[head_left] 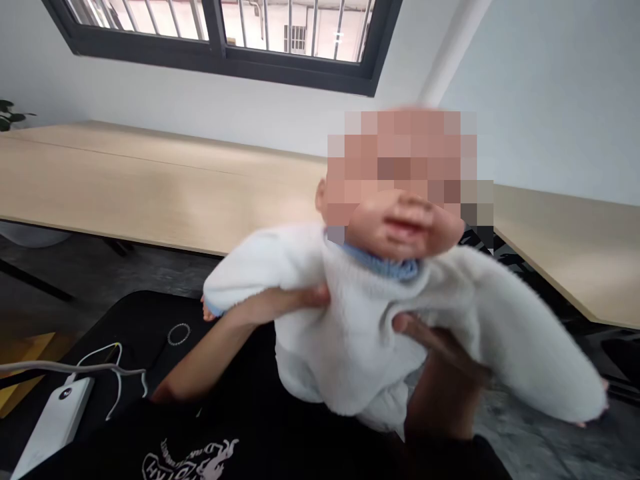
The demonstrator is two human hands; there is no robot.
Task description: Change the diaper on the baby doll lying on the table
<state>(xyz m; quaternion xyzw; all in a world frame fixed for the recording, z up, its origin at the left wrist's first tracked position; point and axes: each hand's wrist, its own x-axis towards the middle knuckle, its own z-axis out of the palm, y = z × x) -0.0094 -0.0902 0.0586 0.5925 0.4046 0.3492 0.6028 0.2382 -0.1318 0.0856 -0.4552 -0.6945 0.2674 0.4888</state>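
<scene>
the left hand (293, 300) and right hand (443, 350) are both clamped on the doll (363, 293) below its arms, holding it up before the black shirt (280, 447). its unsupported head (400, 180) could loll if the body tips; loose cloth might slip in the grip.

White power bank (56, 423), cable (100, 368) and beaded bracelet (169, 334) on a black seat (143, 317).

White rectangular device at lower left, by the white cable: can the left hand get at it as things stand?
Probably not: the left hand is holding the doll in a white fleecy top. If freed, it likely could; what shows of the device looks uncovered.
</scene>
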